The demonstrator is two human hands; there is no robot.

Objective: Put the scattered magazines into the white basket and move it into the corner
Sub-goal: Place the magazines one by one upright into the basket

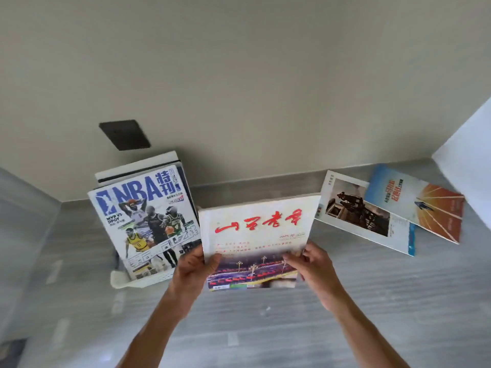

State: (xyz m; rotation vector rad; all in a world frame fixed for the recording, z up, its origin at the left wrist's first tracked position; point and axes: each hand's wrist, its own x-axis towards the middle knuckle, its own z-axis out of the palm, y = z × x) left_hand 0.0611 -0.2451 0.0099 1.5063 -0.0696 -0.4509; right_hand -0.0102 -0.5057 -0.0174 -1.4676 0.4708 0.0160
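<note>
A magazine with red brush-style Chinese characters on a white cover (pixel 256 245) is held up in the middle of the view, above a grey wood-grain floor (pixel 372 301). Both bare hands grip its lower part: the left hand (pixel 195 266) clasps the lower left edge with the thumb on the cover and the fingers behind, and the right hand (pixel 309 264) pinches the lower right edge, fingers curled over the cover's photo of a lit city square.

Just to the left stands the white basket (pixel 138 281), a slotted plastic one, set on the floor close to the beige wall (pixel 265 88). An NBA special-issue magazine (pixel 144 221) showing basketball players stands upright in it, leaning slightly, with the edges of other publications (pixel 183 181) visible behind it. A dark square plate (pixel 124 134) sits on the wall above the basket.

To the right, two more magazines lie flat on the floor by the skirting: one with a dark photo of an industrial structure (pixel 364 213), and one blue and orange with radiating white lines (pixel 419 203) that overlaps its far corner. A white surface (pixel 467 158) cuts into the right edge of the view
</note>
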